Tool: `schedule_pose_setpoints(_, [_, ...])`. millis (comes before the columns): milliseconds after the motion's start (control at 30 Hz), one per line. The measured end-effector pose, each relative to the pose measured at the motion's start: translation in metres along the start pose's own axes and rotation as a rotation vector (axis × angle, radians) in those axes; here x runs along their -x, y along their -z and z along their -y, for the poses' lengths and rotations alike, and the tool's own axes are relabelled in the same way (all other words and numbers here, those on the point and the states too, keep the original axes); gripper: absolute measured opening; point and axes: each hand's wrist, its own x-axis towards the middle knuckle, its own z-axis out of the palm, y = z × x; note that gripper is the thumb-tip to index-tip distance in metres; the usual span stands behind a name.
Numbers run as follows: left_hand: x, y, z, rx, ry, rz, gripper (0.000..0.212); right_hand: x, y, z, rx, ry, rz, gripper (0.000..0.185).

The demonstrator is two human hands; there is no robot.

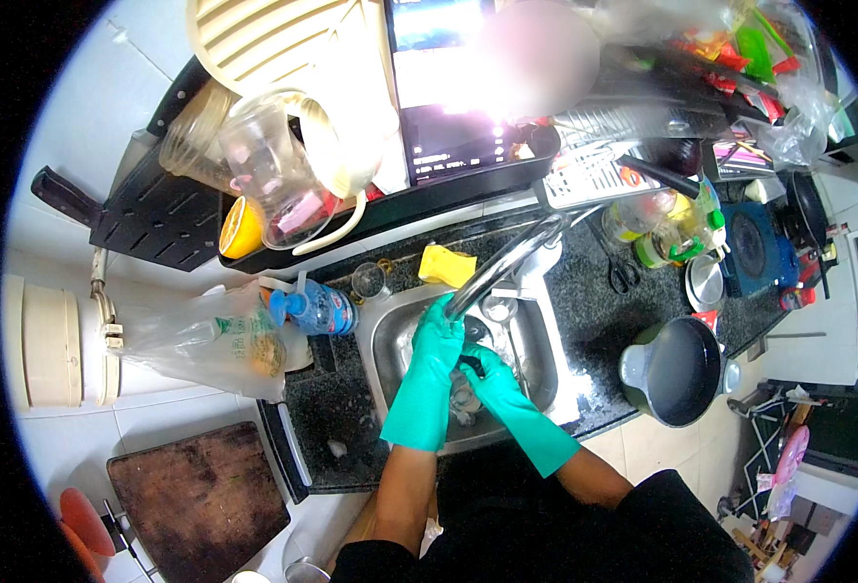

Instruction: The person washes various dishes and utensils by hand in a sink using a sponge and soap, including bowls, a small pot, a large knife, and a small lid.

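Note:
Both of my hands wear green rubber gloves and are over the stainless steel sink (pixel 557 364). My left hand (pixel 437 329) is at the lower end of the chrome faucet (pixel 505 256); whether its fingers grip the spout is hidden. Lower and to the right, my right hand (pixel 493 373) pinches a small black piece (pixel 470 364), perhaps a handle, mostly covered by the glove. Glass or metal ware lies in the basin, including a small round vessel (pixel 499 307) near the back right. A yellow sponge (pixel 447 266) rests on the sink's back rim.
A blue pump bottle (pixel 321 307) and a clear cup (pixel 370 281) stand left of the sink. To the right are a deep pot (pixel 680 372), black scissors (pixel 622 275) and several bottles. A lit screen (pixel 443 138) leans above; a wooden cutting board (pixel 199 503) is lower left.

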Motion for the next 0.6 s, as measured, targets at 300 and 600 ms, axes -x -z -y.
schedule_pose_setpoints(300, [0.002,-0.032,0.002,0.420,0.101,-0.189,0.033,0.002,0.007,0.016,0.011,-0.096,0.036,0.034])
schedule_pose_setpoints(600, [-0.021,-0.022,-0.004,0.653,0.068,-0.125,0.032,0.000,0.000,0.005,-0.011,0.048,0.019,0.032])
